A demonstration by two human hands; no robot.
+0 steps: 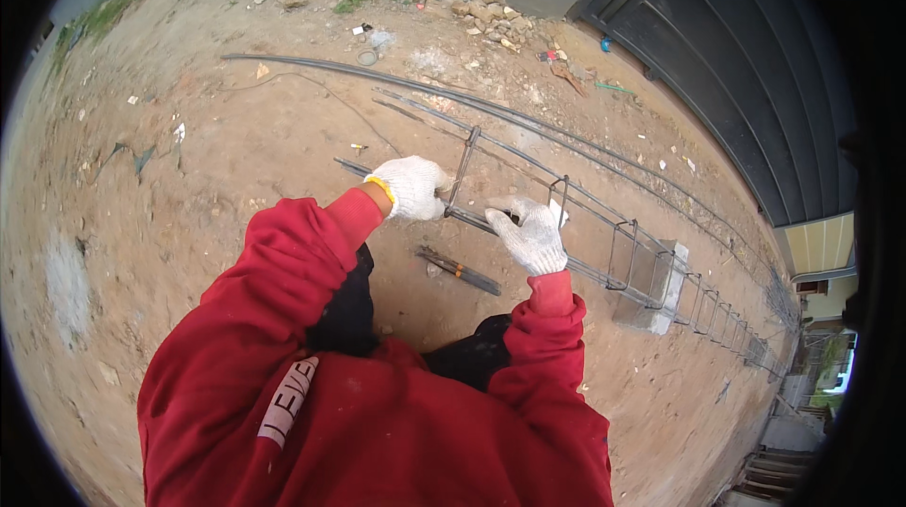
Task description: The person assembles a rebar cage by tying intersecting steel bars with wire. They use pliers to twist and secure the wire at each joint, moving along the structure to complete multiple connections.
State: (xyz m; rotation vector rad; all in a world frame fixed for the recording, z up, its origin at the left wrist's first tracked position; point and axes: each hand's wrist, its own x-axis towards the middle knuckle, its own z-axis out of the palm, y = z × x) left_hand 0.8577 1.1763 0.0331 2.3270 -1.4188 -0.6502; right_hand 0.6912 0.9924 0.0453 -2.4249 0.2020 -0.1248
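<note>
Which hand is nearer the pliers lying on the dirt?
Right, narrowly. The right hand grips the rebar cage just above and right of the pliers; the left hand holds the bar farther up and left.

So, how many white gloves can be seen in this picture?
2. One is on the left hand, gripping the steel bar cage near a square steel loop. The other is on the right hand, holding the same cage further right. No others are visible.
</note>
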